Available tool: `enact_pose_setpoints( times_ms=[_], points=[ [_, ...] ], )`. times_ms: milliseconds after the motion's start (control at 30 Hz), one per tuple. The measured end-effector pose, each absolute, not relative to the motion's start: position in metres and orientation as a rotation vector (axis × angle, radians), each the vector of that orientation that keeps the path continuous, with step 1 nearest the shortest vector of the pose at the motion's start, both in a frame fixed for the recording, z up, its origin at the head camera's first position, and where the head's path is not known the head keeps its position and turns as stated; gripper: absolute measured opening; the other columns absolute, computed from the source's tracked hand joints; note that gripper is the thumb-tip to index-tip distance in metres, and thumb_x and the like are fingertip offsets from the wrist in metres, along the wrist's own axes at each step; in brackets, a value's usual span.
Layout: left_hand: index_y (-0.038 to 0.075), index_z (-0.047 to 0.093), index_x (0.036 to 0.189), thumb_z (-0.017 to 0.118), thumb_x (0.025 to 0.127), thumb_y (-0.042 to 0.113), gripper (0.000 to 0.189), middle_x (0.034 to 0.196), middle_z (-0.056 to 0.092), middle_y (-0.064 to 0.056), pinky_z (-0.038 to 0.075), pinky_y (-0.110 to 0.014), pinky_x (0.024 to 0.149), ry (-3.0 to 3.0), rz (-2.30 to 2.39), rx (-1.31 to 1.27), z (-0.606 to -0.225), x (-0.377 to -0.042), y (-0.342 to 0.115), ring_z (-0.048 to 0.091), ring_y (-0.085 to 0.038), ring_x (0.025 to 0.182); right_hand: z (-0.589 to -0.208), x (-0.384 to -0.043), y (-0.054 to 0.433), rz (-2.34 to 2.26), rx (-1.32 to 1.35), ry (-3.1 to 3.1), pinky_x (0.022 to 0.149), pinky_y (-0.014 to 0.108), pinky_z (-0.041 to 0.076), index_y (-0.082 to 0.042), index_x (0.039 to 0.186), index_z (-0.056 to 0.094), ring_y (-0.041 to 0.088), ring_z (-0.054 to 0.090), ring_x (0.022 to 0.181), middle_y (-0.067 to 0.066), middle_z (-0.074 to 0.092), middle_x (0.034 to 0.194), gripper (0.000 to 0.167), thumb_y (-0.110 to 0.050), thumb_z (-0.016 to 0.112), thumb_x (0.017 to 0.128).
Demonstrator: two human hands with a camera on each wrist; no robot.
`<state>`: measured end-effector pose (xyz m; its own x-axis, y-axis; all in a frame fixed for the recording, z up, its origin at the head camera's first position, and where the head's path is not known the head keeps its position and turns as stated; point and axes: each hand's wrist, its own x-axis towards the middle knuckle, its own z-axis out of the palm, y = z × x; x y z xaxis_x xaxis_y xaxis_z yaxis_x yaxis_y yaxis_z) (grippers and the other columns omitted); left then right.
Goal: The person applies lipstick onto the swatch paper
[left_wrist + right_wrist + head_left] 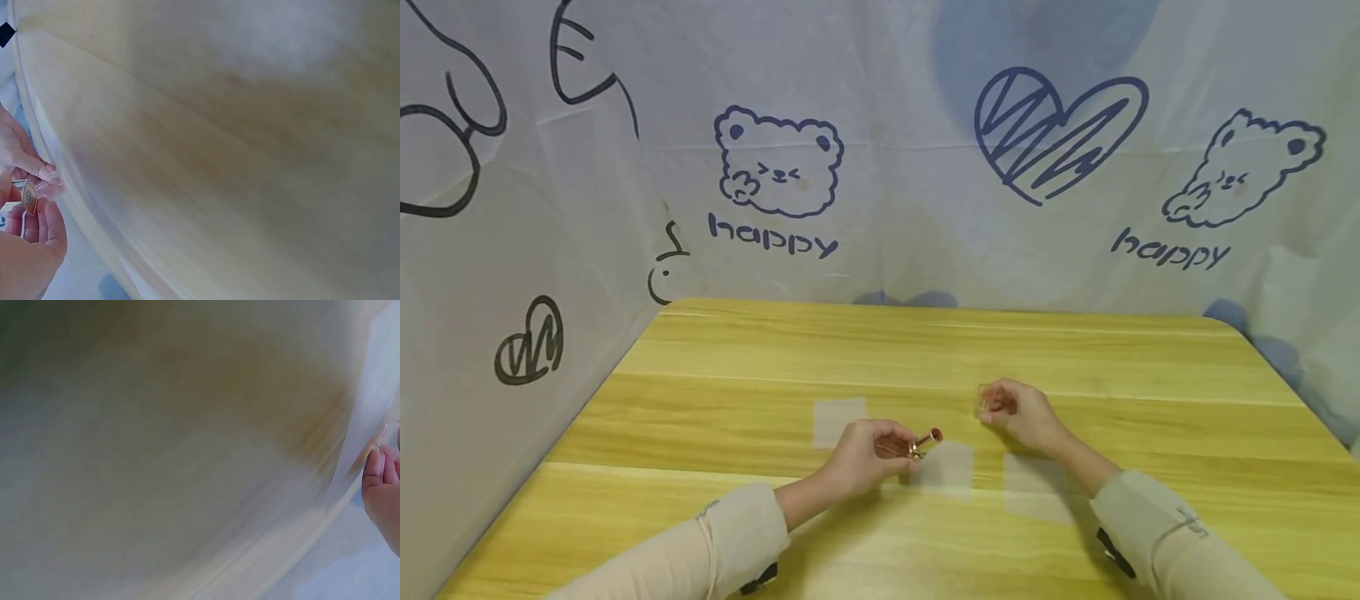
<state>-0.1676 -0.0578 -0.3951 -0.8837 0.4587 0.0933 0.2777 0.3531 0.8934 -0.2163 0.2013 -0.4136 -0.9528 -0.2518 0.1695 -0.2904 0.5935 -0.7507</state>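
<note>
My left hand (861, 458) grips a lipstick (928, 442), a slim gold tube with a dark red end tilted up to the right. In the left wrist view the lipstick's gold-rimmed base (29, 197) shows between the fingers of the left hand (34, 256). Farther back and to the right, my right hand (1022, 412) pinches a clear, see-through cap (982, 402) just above the table. Only part of the right hand (382, 494) enters the right wrist view, at its right edge.
Three pale, thin squares lie on the yellow wood-grain table (760, 350): a left square (835, 421), a middle square (951, 477) partly under the left hand's reach, and a right square (1036, 492) by the right forearm. A printed cloth (910, 192) hangs behind.
</note>
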Motion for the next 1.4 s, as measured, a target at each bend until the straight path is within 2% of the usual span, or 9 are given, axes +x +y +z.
enact_pose_setpoints(
  times_ms=[200,500,667,733,833,967,1200,1267,1400],
  points=[
    [-0.007,0.065,0.095,0.073,0.076,0.000,0.023,0.090,0.069,-0.020,0.055,-0.018,0.069,2.422,1.575,0.650,-0.396,-0.168,-0.056,0.067,-0.026,0.080,-0.413,-0.214,0.201,1.340,0.428,-2.780,0.068,0.017,0.051,0.008,0.112,0.059,0.021,0.060,0.084,0.016,0.064,0.092,0.036,0.001,0.071,0.077],
    [-0.008,0.063,0.095,0.073,0.075,-0.002,0.023,0.090,0.068,-0.021,0.056,-0.018,0.068,2.385,1.632,0.630,-0.392,-0.166,-0.055,0.067,-0.026,0.080,-0.399,-0.193,0.193,1.314,0.159,-2.804,0.084,0.040,0.054,0.014,0.116,0.053,0.037,0.060,0.097,0.029,0.061,0.105,0.042,0.000,0.068,0.080],
    [-0.010,0.063,0.097,0.071,0.076,-0.004,0.023,0.091,0.067,-0.021,0.056,-0.018,0.069,2.356,1.661,0.617,-0.391,-0.165,-0.055,0.067,-0.025,0.081,-0.392,-0.178,0.189,1.339,0.084,-2.737,0.085,0.040,0.053,0.013,0.114,0.054,0.037,0.059,0.100,0.028,0.061,0.108,0.036,-0.001,0.066,0.082],
    [-0.010,0.063,0.097,0.071,0.076,-0.004,0.023,0.092,0.067,-0.022,0.056,-0.018,0.069,2.340,1.676,0.606,-0.391,-0.165,-0.055,0.067,-0.024,0.082,-0.390,-0.173,0.188,1.345,0.060,-2.702,0.085,0.036,0.054,0.011,0.112,0.056,0.035,0.059,0.101,0.026,0.061,0.110,0.033,-0.003,0.066,0.084],
    [-0.011,0.063,0.097,0.071,0.076,-0.004,0.023,0.092,0.067,-0.022,0.056,-0.018,0.070,2.328,1.696,0.586,-0.391,-0.165,-0.055,0.067,-0.023,0.082,-0.387,-0.167,0.187,1.356,0.032,-2.653,0.082,0.023,0.053,0.008,0.110,0.058,0.033,0.059,0.102,0.023,0.062,0.111,0.029,-0.006,0.065,0.085],
    [-0.011,0.063,0.096,0.071,0.076,-0.004,0.022,0.092,0.067,-0.023,0.056,-0.019,0.070,2.307,1.729,0.564,-0.389,-0.165,-0.056,0.066,-0.022,0.081,-0.385,-0.160,0.184,1.375,0.032,-2.593,0.076,0.010,0.048,0.006,0.109,0.060,0.028,0.060,0.098,0.021,0.064,0.109,0.026,-0.008,0.064,0.087],
    [-0.012,0.062,0.097,0.071,0.076,-0.003,0.024,0.093,0.067,-0.024,0.056,-0.019,0.070,2.278,1.773,0.515,-0.386,-0.164,-0.054,0.066,-0.020,0.081,-0.376,-0.151,0.176,1.461,0.094,-2.501,0.076,0.008,0.048,0.005,0.107,0.062,-0.006,0.054,0.086,0.018,0.066,0.107,0.024,-0.010,0.063,0.088],
    [-0.012,0.062,0.098,0.071,0.076,-0.003,0.025,0.094,0.067,-0.024,0.056,-0.019,0.071,2.268,1.780,0.497,-0.385,-0.164,-0.053,0.066,-0.018,0.081,-0.374,-0.148,0.173,1.510,0.142,-2.458,0.077,0.009,0.049,0.006,0.106,0.062,-0.010,0.053,0.085,0.019,0.066,0.106,0.023,-0.008,0.063,0.087],
    [-0.012,0.062,0.099,0.071,0.076,-0.004,0.026,0.095,0.067,-0.024,0.056,-0.019,0.072,2.243,1.798,0.472,-0.383,-0.163,-0.052,0.065,-0.016,0.081,-0.372,-0.144,0.167,1.598,0.229,-2.387,0.077,0.010,0.049,0.006,0.106,0.062,-0.007,0.055,0.087,0.021,0.065,0.107,0.024,-0.008,0.063,0.087]
  ],
)
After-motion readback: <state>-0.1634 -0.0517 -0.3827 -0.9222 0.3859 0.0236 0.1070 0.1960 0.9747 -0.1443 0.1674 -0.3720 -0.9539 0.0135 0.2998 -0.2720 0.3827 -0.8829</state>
